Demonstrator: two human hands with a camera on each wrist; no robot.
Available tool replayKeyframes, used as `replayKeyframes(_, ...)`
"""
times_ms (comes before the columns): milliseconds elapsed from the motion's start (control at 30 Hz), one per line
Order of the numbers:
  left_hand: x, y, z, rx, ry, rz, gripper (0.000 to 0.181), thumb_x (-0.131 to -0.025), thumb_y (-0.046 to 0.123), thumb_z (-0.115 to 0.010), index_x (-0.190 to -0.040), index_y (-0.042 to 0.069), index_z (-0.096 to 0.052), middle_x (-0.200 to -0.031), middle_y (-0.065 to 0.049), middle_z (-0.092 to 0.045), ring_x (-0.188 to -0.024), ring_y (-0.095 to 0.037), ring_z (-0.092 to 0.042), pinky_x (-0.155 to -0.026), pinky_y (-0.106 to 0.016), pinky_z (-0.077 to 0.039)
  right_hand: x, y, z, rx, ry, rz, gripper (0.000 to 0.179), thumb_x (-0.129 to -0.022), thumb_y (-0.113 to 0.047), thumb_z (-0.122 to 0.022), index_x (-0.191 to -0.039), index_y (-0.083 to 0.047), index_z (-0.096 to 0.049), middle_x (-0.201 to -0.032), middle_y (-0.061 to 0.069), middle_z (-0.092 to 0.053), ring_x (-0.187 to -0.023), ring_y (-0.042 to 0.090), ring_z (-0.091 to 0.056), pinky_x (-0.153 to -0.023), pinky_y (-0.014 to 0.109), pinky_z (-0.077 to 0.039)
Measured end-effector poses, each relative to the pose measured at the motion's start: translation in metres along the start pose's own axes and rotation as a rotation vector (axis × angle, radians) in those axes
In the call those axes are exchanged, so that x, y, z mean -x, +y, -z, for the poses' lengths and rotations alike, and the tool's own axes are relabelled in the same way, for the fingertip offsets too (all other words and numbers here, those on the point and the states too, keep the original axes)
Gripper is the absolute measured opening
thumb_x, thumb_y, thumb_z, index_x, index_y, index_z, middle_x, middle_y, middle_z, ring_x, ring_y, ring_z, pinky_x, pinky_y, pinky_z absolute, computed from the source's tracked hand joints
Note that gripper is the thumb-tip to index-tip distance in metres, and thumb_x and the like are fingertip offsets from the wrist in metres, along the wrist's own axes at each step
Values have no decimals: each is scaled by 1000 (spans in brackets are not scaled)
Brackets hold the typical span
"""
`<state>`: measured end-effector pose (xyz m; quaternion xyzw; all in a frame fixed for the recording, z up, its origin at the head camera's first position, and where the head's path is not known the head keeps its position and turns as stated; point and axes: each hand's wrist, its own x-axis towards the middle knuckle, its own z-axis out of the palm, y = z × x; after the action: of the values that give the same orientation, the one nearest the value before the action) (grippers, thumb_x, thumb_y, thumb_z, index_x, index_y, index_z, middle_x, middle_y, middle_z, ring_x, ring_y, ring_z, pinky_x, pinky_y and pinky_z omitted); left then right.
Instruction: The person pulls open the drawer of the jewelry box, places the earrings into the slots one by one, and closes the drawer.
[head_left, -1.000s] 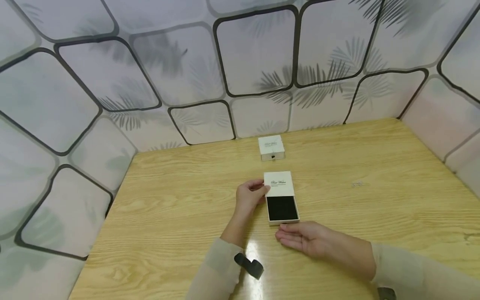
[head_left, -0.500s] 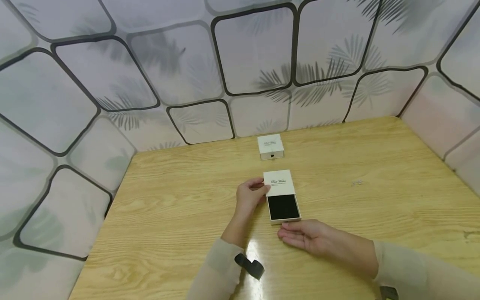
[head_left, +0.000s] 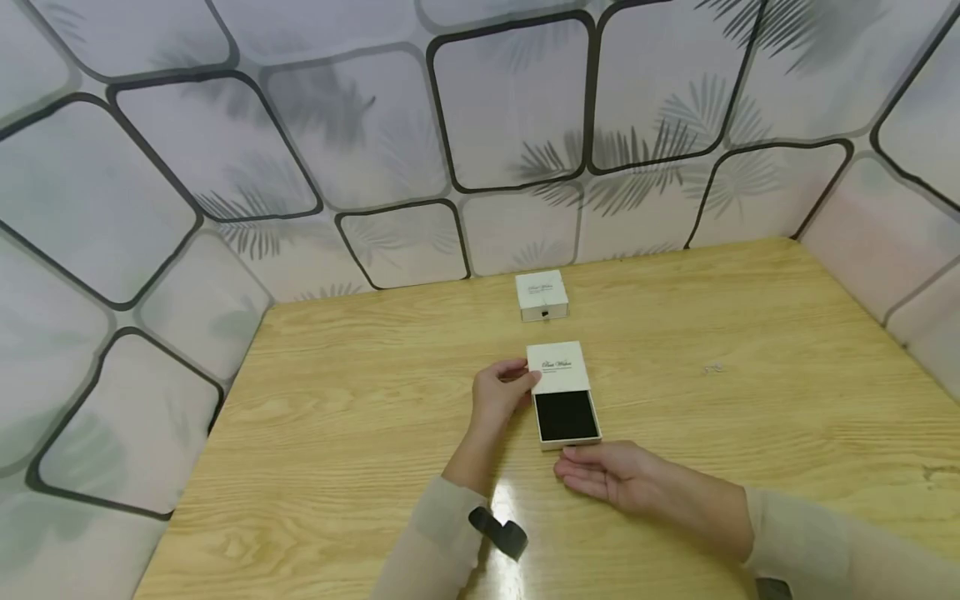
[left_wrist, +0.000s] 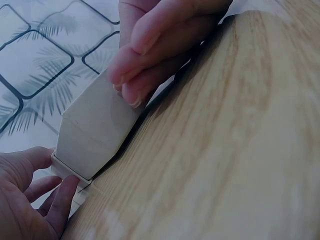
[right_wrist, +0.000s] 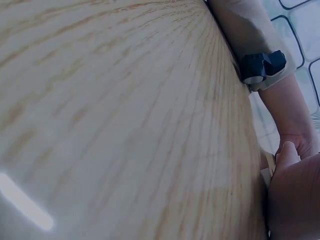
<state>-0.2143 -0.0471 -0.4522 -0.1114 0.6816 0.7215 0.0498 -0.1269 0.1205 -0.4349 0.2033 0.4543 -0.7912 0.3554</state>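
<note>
Showing black lining (head_left: 566, 416): white box (head_left: 558, 382)

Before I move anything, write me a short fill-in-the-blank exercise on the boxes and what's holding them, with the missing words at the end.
1. The person's ____ hand holds the printed cover of the near box.
2. The lining in the pulled-out drawer is coloured ____.
3. The large script on that cover reads "Best ____".
4. Counting the far box, the tabletop bears ____ white boxes.

Missing words: left; black; Wishes; two.
</note>
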Motion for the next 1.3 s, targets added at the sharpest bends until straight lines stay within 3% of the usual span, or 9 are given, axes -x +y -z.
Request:
replayKeyframes(300, -2, -2, 2, 12, -20, 10, 34, -78, 1, -74, -109, -7, -65, -92, -9, -65, -76, -11, -61, -68, -30, -60, 4, 1, 3, -26, -71, -34, 8, -92, 3, -56, -90, 2, -63, -86, 14, -70, -85, 20, -68, -90, 32, -54)
replayKeyframes(433, 10, 14, 2, -2, -30, 9, 32, -79, -1, -72, -109, -9, -64, -90, -9, -65, -73, -9, -59, -69, -31, -60, 8, 2, 11, 15, -100, -39, 9, -91, 3, -56, -91, 1, -66, -89, 13, -71, -88, 19, -68, -92, 33, -53)
replayKeyframes(533, 19, 26, 2, -20, -20, 1, 31, -79, -2, -71, -108, -10, -64, -86, -8, -65, -70, -8, -59, -66, -29, -60, 11, 0, 15, 29, -85, -32, 9, -90, 3, -59, -89, -1, -68, -89, 13, -71, -88, 19, -69, -91, 34, -53)
replayKeyframes(700, 20, 27, 2, -30, -22, 7, 31, -79, -2, -71, -108, -10, -65, -84, -5, -63, -68, -7, -58, -64, -27, -59, 18, -8, 20, 41, -21, -9, 7, -88, 3, -61, -88, 0, -68, -87, 14, -71, -85, 22, -69, -89, 35, -54)
replayKeyframes(900, 21, 28, 4, -48, -19, 9, 31, -79, -1, -72, -108, -9, -65, -86, -7, -65, -69, -7, -58, -63, -26, -59, 23, -18, 27, 134, 42, -10, 6, -86, 1, -64, -90, 0, -68, -86, 13, -71, -83, 22, -70, -86, 36, -56)
replayKeyframes(1100, 22, 29, 3, -46, -27, 8, 31, -79, 0, -72, -108, -9, -65, -87, -7, -65, -70, -7, -59, -65, -28, -59, 26, -27, 34, 204, 40, 24, 8, -88, 0, -62, -92, 0, -68, -85, 13, -72, -81, 21, -70, -83, 35, -57)
replayKeyframes(1300, 23, 30, 2, -55, -20, 7, 31, -79, -1, -71, -108, -10, -65, -87, -8, -65, -71, -7, -58, -66, -28, -59, 28, -35, 38, 393, 40, 119, 20, -89, -7, -62, -105, 7, -63, -85, 10, -72, -78, 17, -69, -78, 32, -58)
